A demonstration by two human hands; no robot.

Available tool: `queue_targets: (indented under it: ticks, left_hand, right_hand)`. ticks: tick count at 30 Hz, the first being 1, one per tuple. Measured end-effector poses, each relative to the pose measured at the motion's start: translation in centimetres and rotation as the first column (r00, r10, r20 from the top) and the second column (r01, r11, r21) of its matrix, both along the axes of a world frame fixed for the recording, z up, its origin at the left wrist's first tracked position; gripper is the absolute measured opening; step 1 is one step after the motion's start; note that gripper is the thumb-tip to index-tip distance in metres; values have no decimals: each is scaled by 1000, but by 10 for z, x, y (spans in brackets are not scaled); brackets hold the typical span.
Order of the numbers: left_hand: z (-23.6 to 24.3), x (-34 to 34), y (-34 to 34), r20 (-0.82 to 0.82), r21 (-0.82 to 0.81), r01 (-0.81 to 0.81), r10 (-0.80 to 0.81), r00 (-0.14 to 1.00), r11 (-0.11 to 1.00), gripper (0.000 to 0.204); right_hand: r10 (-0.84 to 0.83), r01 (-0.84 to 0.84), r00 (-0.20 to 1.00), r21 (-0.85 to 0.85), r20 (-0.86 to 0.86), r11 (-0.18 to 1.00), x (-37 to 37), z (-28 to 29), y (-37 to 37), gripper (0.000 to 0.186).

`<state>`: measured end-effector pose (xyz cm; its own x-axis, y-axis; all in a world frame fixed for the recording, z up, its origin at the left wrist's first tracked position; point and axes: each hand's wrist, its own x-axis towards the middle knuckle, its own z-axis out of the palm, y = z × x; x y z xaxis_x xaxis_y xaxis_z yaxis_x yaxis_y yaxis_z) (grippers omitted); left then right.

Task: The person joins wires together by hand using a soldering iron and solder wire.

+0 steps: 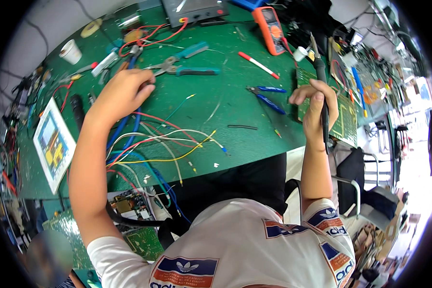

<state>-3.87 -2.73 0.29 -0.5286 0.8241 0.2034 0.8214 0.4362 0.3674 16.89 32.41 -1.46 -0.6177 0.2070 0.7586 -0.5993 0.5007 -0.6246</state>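
Observation:
My right hand [313, 111] is closed on a soldering iron [320, 72], its black handle upright and its metal tip pointing up. Behind that hand lies a green circuit board [343, 122] at the table's right edge. My left hand [125, 91] is at the left, fingers curled; what they hold, if anything, is hidden. Just beyond its fingertips lie teal-handled pliers [177, 65], handles spread. A bundle of coloured wires [165, 137] fans out below the left hand. Blue-handled side cutters [269, 96] and a short black tube [242, 127] rest between my hands.
On the green table [225, 156], an orange multimeter [271, 31] and a red-and-white marker [259, 65] lie toward the back. A white paper cup [71, 52] stands far left, and a picture sheet [55, 144] sits nearer. A chair [365, 187] is at the right.

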Motion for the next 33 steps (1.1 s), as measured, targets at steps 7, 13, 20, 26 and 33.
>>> queue_targets:
  ticks: [7, 13, 20, 26, 33]
  left_hand:
    - [-3, 1, 8, 41, 53, -14, 11, 999, 998, 11]
    - [-7, 0, 5, 42, 51, -30, 28, 999, 998, 10]
    - [-1, 5, 11, 59, 1, -86, 86, 995, 996, 10]
    - [-6, -1, 5, 3, 43, -43, 43, 999, 998, 10]
    - [-3, -1, 4, -59, 4, -204, 204, 977, 979, 9]
  right_hand:
    - [-244, 249, 968, 309, -55, 918, 17, 24, 45, 19]
    - [-392, 409, 912, 287, -118, 866, 26, 40, 66, 20]
    - [-383, 356, 922, 266, 53, 896, 24, 35, 60, 19]
    - [-247, 128, 947, 462, 207, 878, 5, 21, 27, 25]
    - [-106, -34, 971, 566, 213, 824, -21, 14, -2, 24]
